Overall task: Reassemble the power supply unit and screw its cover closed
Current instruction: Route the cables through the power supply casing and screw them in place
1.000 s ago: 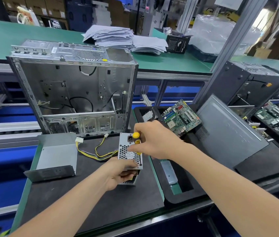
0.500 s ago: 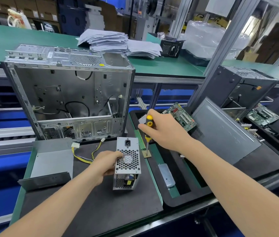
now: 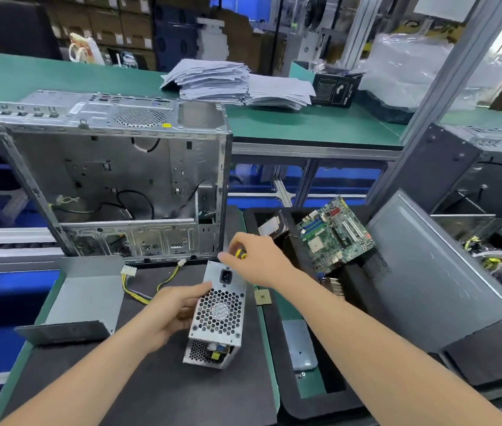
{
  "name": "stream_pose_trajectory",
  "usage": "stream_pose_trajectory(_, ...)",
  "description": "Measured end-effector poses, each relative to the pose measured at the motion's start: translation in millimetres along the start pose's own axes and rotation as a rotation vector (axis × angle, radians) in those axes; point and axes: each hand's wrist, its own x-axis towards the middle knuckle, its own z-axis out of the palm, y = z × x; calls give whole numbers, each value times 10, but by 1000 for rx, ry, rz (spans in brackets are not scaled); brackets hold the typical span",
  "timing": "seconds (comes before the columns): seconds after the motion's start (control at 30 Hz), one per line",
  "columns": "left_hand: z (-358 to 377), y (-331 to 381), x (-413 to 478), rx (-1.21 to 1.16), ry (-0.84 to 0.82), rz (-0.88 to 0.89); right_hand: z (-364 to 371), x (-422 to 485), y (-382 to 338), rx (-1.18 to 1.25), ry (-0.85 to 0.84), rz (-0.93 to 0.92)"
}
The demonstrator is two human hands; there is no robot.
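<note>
A workbench is seen from above, over two bare forearms. A power supply unit [image 3: 217, 315] is stood on end on a dark mat [image 3: 151, 388], with its honeycomb fan grille and black mains socket turned towards the viewer. It is gripped at its left side by the left hand [image 3: 176, 309], thumb and fingers wrapped round the edge. Just above its top end, a yellow-handled screwdriver [image 3: 240, 255] is held in the right hand [image 3: 258, 262]. The fingers are closed round the handle, with the forefinger stretched out; the blade and tip are hidden behind the hand.

The grey metal cover [image 3: 80, 302] is lying well apart on the left of the mat, and the unit's lower end is open, with parts visible inside. A bundle of yellow wires [image 3: 139, 290] is trailed from behind the unit across the mat. The step in hand is judged to be an early one: the body is being steadied while a screw near the socket end is addressed, and the cover is not yet fitted. The next move would call for the tip to be seated squarely while the tall, narrow box is kept from tipping.

Behind the mat an empty, open computer case [image 3: 114, 179] is stood. To the right, a circuit board [image 3: 335, 232] is propped in a black tray [image 3: 320, 405], and a grey side panel [image 3: 428, 272] is leaned beside it. Further back, a stack of papers [image 3: 228, 81] is left on a green bench [image 3: 305, 124], with cartons piled in a warehouse beyond.
</note>
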Motion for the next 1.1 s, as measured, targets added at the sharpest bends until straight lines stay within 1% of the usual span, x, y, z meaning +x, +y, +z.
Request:
stream_pose_trajectory(0.07, 25, 12, -8, 38, -2, 0, 48, 106, 75, -49, -47, -22)
stream_pose_trajectory(0.17, 16, 6, 43, 45, 28, 2, 91, 237, 160, -68, -171, -81)
stream_pose_trajectory(0.2, -7, -7, 89, 25, 95, 3, 100, 269, 184, -49, -197, -85)
stream_pose_trajectory(0.23, -45, -30, 140, 7, 209, -2, 105, 294, 207, -35, -215, -88)
stream_pose_trajectory(0.3, -150, -107, 235, -3, 498, -51, 90, 338, 234, -35, -248, -97)
stream_pose_trajectory(0.33, -191, -156, 263, -11, 596, -90, 76, 358, 244, -44, -268, -104)
stream_pose_trajectory(0.37, -214, -202, 284, -13, 644, -127, 61, 374, 260, -54, -290, -111)
stream_pose_trajectory(0.43, -233, -265, 355, -3, 657, -163, 24, 387, 290, -70, -335, -126)
stream_pose_trajectory(0.5, -214, -262, 453, -13, 649, -138, -8, 378, 328, -70, -371, -131)
stream_pose_trajectory(0.67, -17, -192, 604, -200, 676, -114, -76, 317, 403, -32, -385, -135)
stream_pose_trajectory(0.73, 58, -201, 637, -316, 699, -63, -86, 292, 446, -17, -382, -134)
stream_pose_trajectory(0.8, 136, -202, 646, -442, 705, 23, -100, 270, 522, 0, -379, -132)
stream_pose_trajectory(0.87, 196, -183, 632, -519, 698, 108, -128, 241, 624, 44, -386, -126)
stream_pose_trajectory(1.0, 216, -48, 533, -478, 666, 178, -103, 150, 831, 192, -343, -144)
stream_pose_trajectory(1.1, 161, 110, 421, -491, 671, 213, -26, 99, 940, 338, -299, -103)
